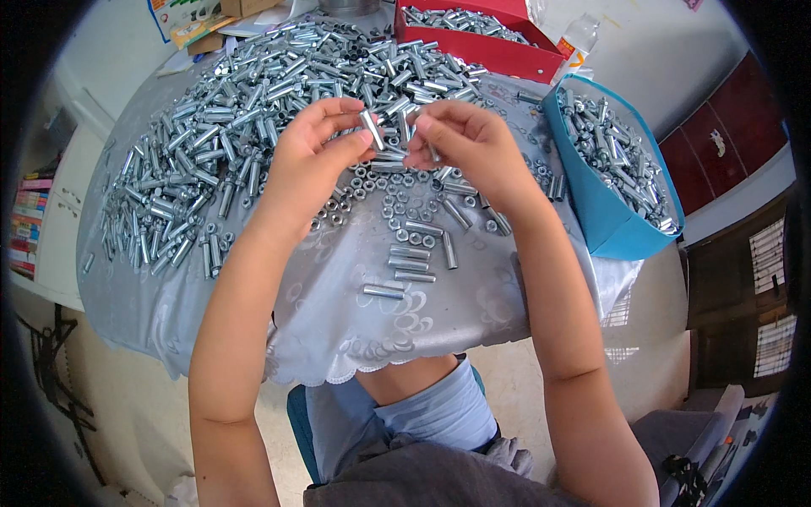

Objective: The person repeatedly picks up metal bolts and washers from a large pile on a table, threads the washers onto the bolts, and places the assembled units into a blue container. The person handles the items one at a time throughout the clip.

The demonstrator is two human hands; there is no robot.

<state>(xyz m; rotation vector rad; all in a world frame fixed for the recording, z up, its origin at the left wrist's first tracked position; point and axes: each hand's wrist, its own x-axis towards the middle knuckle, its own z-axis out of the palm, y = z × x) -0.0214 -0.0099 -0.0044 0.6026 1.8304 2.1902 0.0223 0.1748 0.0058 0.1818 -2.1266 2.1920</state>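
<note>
My left hand (317, 156) is closed, with a shiny metal sleeve (372, 131) pinched between its thumb and fingertips. Close beside it, my right hand (469, 144) is closed too, fingers curled round a slim metal piece (434, 153) that is mostly hidden; its exact kind does not show. Both hands hover over the near side of a large heap of metal sleeves and bolts (296, 72). Below them, several hex nuts (395, 203) lie scattered on the cloth. Nearer to me, loose sleeves (411, 264) lie roughly in a short column, one sleeve (383, 291) being closest.
The round table has a silvery patterned cloth (329, 279) with a scalloped edge. At right stands a blue fabric bin (608, 232) filled with bolts. Behind are a red box (507, 59) of metal parts and a plastic bottle (580, 35). My legs are under the near edge.
</note>
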